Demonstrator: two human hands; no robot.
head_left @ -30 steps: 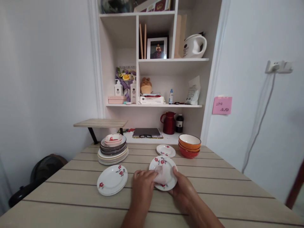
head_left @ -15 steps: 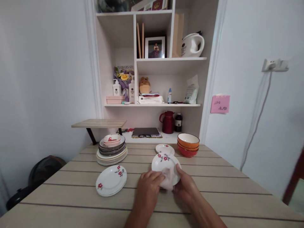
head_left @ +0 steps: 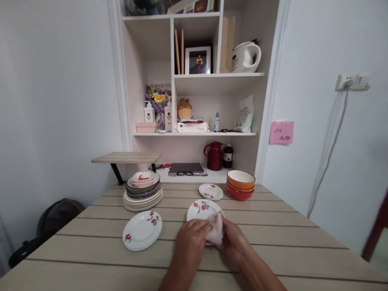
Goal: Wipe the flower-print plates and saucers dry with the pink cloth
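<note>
Pinkish cloth (head_left: 216, 231) sits bunched in left hand (head_left: 191, 238), fingers curled round it, pressed on floral plate (head_left: 201, 211), near centre; right hand (head_left: 235, 240) is closed on plate's right edge, fingers mostly hidden. Cloth and hands cover plate's lower part. Slatted wood-look table (head_left: 287, 242) beneath; stacked plates (head_left: 142, 229) left, bowls (head_left: 241, 186) far right. White shelving (head_left: 215, 85) beyond; lettering (head_left: 160, 85) reads "FLOWERS STU", cut off by divider (head_left: 172, 76). Pink note (head_left: 281, 133) on right wall (head_left: 306, 60) starts "25", rest unclear.
</note>
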